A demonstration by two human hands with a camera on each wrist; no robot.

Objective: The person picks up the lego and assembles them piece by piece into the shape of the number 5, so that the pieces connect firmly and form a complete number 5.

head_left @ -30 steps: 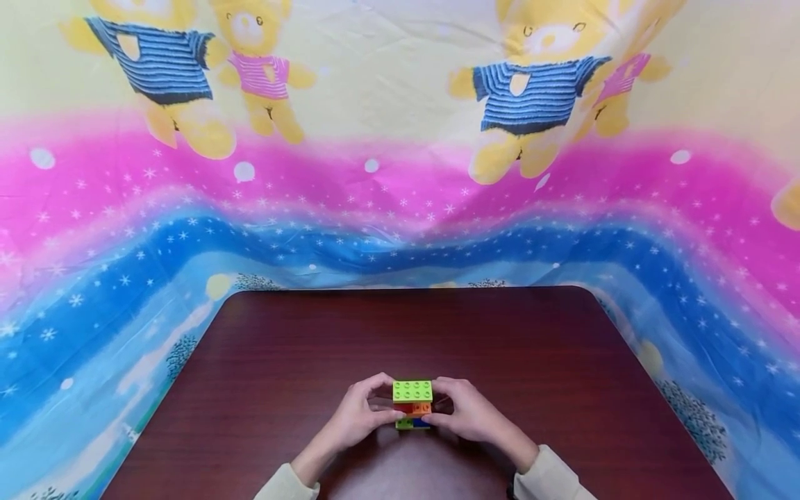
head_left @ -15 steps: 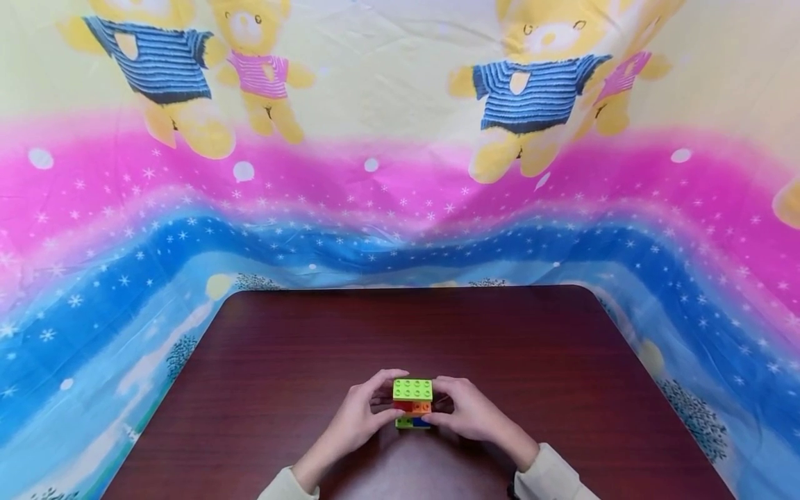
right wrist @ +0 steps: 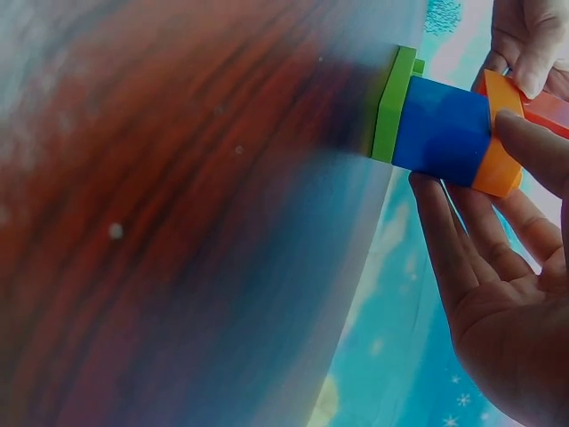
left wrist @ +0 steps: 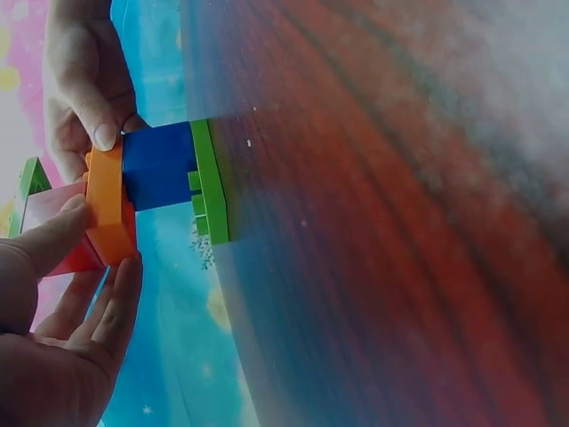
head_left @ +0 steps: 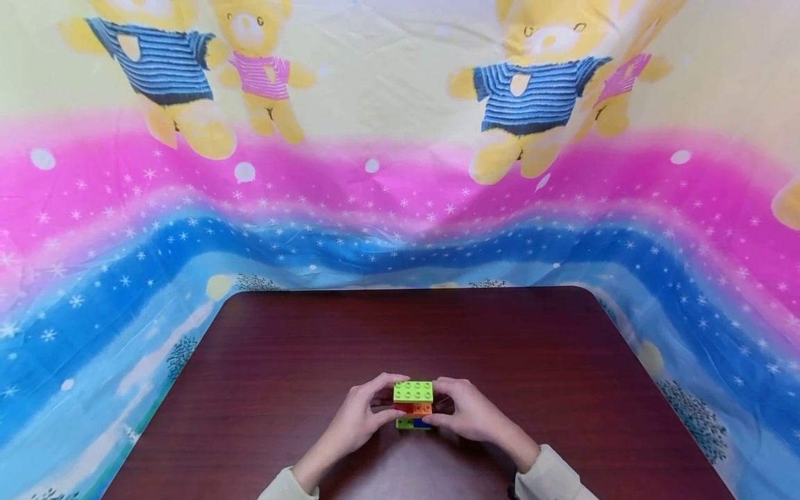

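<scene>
A small stack of toy building blocks stands near the table's front. Its base is a thin green plate on the table. Above it come a blue block, a thin orange plate, a red block and a green studded plate on top. My left hand grips the stack from the left, its thumb at the red block and orange plate. From the right, my right hand holds it with the thumb on the orange plate, fingers behind. The stack partly hides both hands' far fingertips.
The dark brown table has rounded far corners. Behind and beside it hangs a cloth printed with bears and snowflakes.
The fingers of my left hand have shifted slightly to the right behind the top green plate. My right hand and the stack stay practically where they were.
</scene>
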